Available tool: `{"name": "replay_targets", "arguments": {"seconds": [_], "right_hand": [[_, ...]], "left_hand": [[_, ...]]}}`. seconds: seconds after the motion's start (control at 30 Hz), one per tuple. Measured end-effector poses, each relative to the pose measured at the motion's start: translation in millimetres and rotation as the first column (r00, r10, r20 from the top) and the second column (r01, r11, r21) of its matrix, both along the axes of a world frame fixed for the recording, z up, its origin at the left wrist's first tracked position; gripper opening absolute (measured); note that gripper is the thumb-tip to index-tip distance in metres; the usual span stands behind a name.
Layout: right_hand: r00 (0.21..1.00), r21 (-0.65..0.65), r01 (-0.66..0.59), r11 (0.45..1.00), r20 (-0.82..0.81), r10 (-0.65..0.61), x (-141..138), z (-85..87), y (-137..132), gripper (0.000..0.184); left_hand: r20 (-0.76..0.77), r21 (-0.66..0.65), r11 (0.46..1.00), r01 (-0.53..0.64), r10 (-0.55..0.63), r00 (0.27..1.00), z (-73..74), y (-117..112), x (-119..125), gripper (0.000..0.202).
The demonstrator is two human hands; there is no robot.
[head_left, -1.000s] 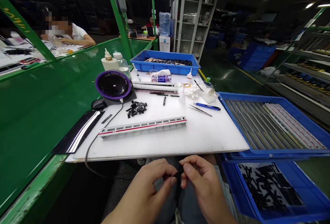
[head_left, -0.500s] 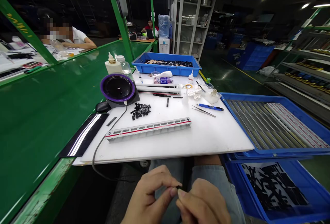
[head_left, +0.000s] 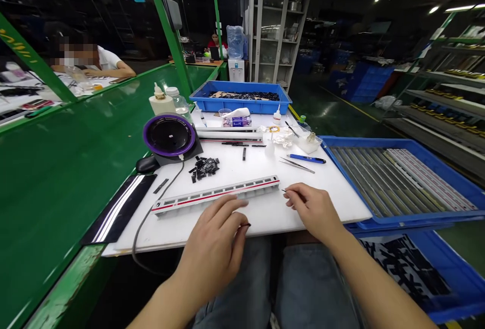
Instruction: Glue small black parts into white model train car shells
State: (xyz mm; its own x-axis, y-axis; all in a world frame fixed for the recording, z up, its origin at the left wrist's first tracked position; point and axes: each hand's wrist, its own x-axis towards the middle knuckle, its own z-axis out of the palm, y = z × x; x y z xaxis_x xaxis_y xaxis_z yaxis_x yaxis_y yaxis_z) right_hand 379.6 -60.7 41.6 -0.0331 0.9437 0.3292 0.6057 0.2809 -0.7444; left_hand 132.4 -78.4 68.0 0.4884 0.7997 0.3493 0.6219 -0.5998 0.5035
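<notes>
Model train shell (head_left: 215, 193) — long axis rising rightward.
Left hand (head_left: 214, 250) nearest, fingers curled round a black piece (head_left: 246, 225); right hand (head_left: 314, 213) narrowly pinches a dark sliver (head_left: 283, 190) by the end.

Workshop w/ green benches (head_left: 76, 192), blue bins (head_left: 359, 140)

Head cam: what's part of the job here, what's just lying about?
In use: left hand with a small black piece; right hand with a thin dark sliver; red-striped white model train shell; black parts pile.
Lying about: tweezers; blue pen; computer mouse; purple-rimmed dish.
</notes>
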Motion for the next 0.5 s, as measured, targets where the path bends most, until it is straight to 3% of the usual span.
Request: {"name": "replay_targets", "arguments": {"seconds": [0.07, 0.2, 0.33, 0.5], "right_hand": [[0.962, 0.152, -0.118, 0.981, 0.263, 0.075, 4, -4.6, 17, 0.021], [0.798, 0.348, -0.26, 0.901, 0.603, -0.003, 5, -16.1, 34, 0.028], [0.741, 0.36, -0.289, 0.887, 0.671, -0.031, 6, -22.1, 42, 0.026], [0.724, 0.253, -0.242, 0.937, 0.69, 0.0, 3, -23.5, 51, 0.023]], "left_hand": [[-0.138, 0.127, 0.988, 0.089, -0.071, 0.988, -0.4, 20, 10, 0.015], [-0.268, 0.115, 0.978, 0.175, -0.139, 0.953, -12.1, 54, 26, 0.018], [-0.246, 0.089, 0.988, 0.126, -0.101, 0.964, -19.3, 68, 28, 0.017], [-0.252, 0.053, 0.992, 0.117, -0.1, 0.963, -15.3, 69, 28, 0.017]]}}
